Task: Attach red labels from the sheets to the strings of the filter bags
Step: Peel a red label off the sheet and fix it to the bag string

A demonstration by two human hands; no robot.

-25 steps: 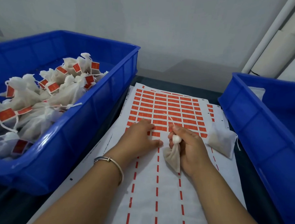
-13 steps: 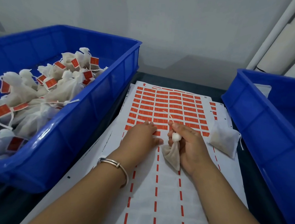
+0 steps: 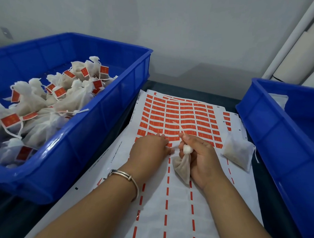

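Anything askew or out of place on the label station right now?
Nothing damaged or spilled. One unlabelled filter bag lies loose on the label sheet, beside the right bin. The stacked sheets sit slightly fanned. The right hand holds another bag; the left hand rests on the labels.

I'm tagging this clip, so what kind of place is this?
Probably a small hand-packing workbench: a blue bin of labelled filter bags, and sheets of red labels under the hands.

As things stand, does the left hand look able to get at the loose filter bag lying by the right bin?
Probably not directly: the loose filter bag lies beyond the right hand, which holds another bag between it and the left hand. The left hand would have to cross over.
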